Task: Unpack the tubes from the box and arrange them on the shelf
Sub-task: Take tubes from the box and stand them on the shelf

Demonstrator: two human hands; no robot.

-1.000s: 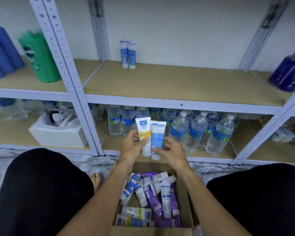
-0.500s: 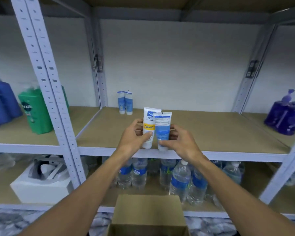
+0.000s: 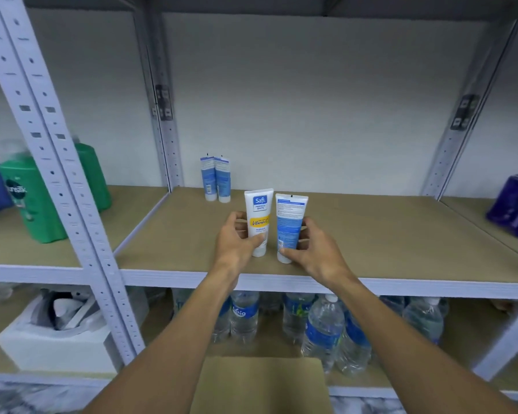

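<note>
My left hand (image 3: 237,239) grips a white tube with a yellow band (image 3: 258,216), held upright with its cap down over the middle shelf (image 3: 371,243). Beside it my right hand (image 3: 314,249) grips a white and blue tube (image 3: 290,222), also cap down. Both tubes stand close together near the shelf's front; whether their caps touch the board I cannot tell. Two blue and white tubes (image 3: 215,179) stand side by side at the back left of the same shelf. The cardboard box (image 3: 260,383) sits below me; only a flap shows and its contents are hidden.
Perforated metal uprights (image 3: 57,162) frame the bay on the left. A green bottle (image 3: 39,201) stands on the left shelf, purple bottles (image 3: 515,204) on the right. Several water bottles (image 3: 320,327) fill the lower shelf, next to a white foam box (image 3: 54,339).
Both hands rose from above the open box up to the middle shelf, carrying the two tubes. The view tilted up, so the box's contents dropped out of sight.
</note>
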